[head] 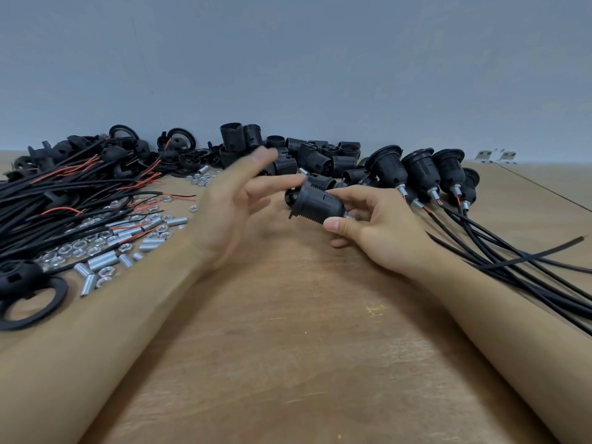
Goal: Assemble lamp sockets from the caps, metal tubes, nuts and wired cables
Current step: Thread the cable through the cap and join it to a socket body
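Note:
My right hand (pixel 374 232) grips a black lamp socket (pixel 317 203) by its rear end, holding it sideways above the wooden table (pixel 304 347). A short metal tube shows between my fingers at the socket's back. My left hand (pixel 230 209) hovers just left of the socket with fingers spread and blurred; its fingertips are near the socket's open end. Loose threaded socket bodies (pixel 307 155) are heaped behind my hands. Metal tubes (pixel 102 262) and nuts (pixel 80 245) lie scattered at the left.
A bundle of black and red wired cables (pixel 64 190) and black caps (pixel 118 152) fills the far left. A black ring (pixel 28 302) lies at the left edge. Several finished sockets (pixel 419 171) with trailing cables lie at the right. A grey wall stands behind.

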The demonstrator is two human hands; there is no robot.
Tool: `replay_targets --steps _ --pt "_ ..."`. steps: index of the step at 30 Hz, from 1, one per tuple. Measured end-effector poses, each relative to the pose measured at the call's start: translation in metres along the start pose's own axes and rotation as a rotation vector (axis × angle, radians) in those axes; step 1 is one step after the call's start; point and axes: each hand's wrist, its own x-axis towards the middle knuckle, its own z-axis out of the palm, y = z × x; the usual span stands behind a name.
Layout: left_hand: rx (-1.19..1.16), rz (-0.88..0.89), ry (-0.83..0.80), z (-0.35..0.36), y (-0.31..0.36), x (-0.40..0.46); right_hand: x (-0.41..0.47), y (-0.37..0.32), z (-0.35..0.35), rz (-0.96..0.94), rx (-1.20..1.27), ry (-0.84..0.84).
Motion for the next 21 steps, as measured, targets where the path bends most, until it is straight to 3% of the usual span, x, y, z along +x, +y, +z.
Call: replay_targets --steps 3,8,11,13,16,18,21 --pt "-0.146 0.052 0.127 -0.009 0.008 0.002 0.0 -0.002 -0.002 -0.008 -0.009 -0.016" --pt "-0.004 0.022 -0.063 0.003 -0.001 -0.002 -0.001 -0.002 0.003 0.003 -0.017 -0.04" --pt "-0.15 0.096 0.135 -0.006 0.007 -0.001 -0.001 -0.003 0.0 0.001 -0.002 -0.029" --pt "-0.064 0.091 0.185 -0.008 0.006 0.001 -0.001 -0.003 -0.001 -0.005 0.007 -0.033" --pt "0.152 0.007 -0.006 0.003 -0.005 -0.001 -0.001 -0.001 0.002 0.001 -0.001 -0.04" --pt "0.148 0.022 -0.083 0.008 -0.006 -0.002 -0.001 0.0 0.002 0.011 -0.008 -0.041" --pt "-0.036 0.13 0.106 -0.001 0.004 -0.002 -0.001 -0.002 0.001 0.013 -0.022 -0.034"
